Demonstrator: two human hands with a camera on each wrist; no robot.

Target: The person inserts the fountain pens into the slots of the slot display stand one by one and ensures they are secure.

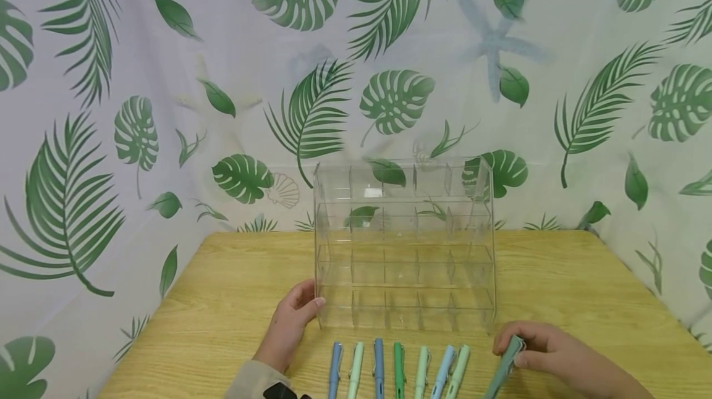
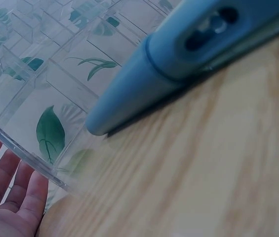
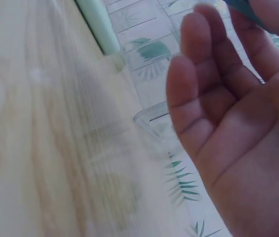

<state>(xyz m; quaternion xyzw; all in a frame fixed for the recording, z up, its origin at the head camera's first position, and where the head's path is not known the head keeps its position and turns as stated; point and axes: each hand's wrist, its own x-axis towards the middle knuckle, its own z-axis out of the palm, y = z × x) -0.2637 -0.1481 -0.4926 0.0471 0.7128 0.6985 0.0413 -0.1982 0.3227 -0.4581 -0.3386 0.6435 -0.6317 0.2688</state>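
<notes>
A clear acrylic display rack (image 1: 406, 288) with stepped rows of small compartments stands on the table. My left hand (image 1: 288, 325) holds its left side panel, thumb in front and fingers behind; the left wrist view shows the fingers (image 2: 28, 197) beyond the panel's edge. To the right of the rack's lower corner, my right hand (image 1: 562, 356) pinches a dark green pen (image 1: 505, 365) between thumb and fingers, the pen tilted. Only a bit of that pen (image 3: 245, 9) shows in the right wrist view.
Several capped pens lie in a row before the rack: blue (image 1: 335, 365), pale green (image 1: 356, 365), bright green (image 1: 398, 362) and light blue (image 1: 444, 368) among them. The wooden table (image 1: 222, 275) meets a leaf-print curtain (image 1: 222, 65) at the back and sides.
</notes>
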